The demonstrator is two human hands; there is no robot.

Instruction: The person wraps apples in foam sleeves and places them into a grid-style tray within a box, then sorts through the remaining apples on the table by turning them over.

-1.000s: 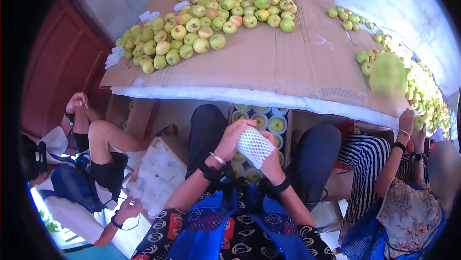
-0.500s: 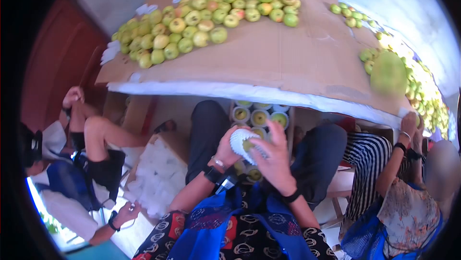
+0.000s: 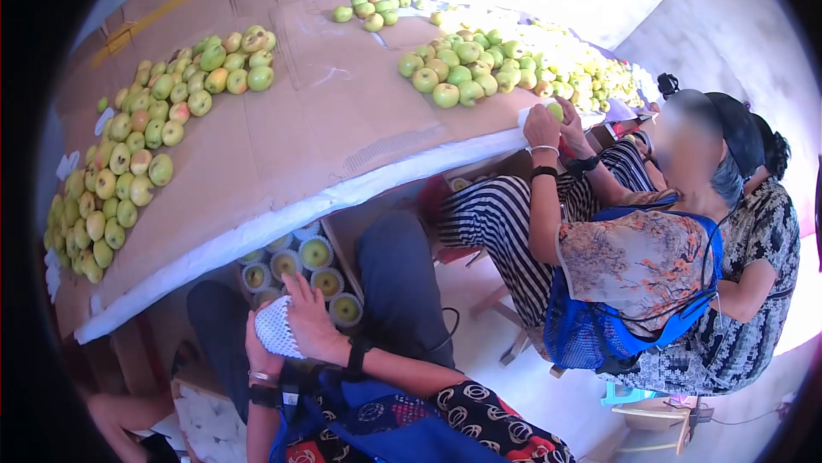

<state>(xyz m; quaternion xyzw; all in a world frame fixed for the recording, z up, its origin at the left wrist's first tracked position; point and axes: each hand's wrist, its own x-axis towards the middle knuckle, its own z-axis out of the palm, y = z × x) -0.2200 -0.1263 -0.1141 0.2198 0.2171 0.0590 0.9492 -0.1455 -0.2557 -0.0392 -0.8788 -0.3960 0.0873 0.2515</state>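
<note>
A white foam net [image 3: 276,329], with what it wraps hidden inside, is between my two hands. My left hand [image 3: 260,347] is closed around its left side, a bracelet at the wrist. My right hand [image 3: 313,322] presses on its right side, fingers stretched upward over it. Just beyond my hands, between my knees, a box [image 3: 342,262] holds several green apples in white foam nets, such as one apple [image 3: 316,252] near its right side.
Loose apples [image 3: 137,151] cover the left of the cardboard-topped table [image 3: 300,133]; another pile [image 3: 479,65] lies farther right. A co-worker [image 3: 634,266] at the right holds an apple [image 3: 555,112]. Below left stands a box of white nets [image 3: 210,424].
The view has swung to the right, showing more of the co-workers and the right pile. My hands have stayed together at the foam net, which now covers the fruit that showed before.
</note>
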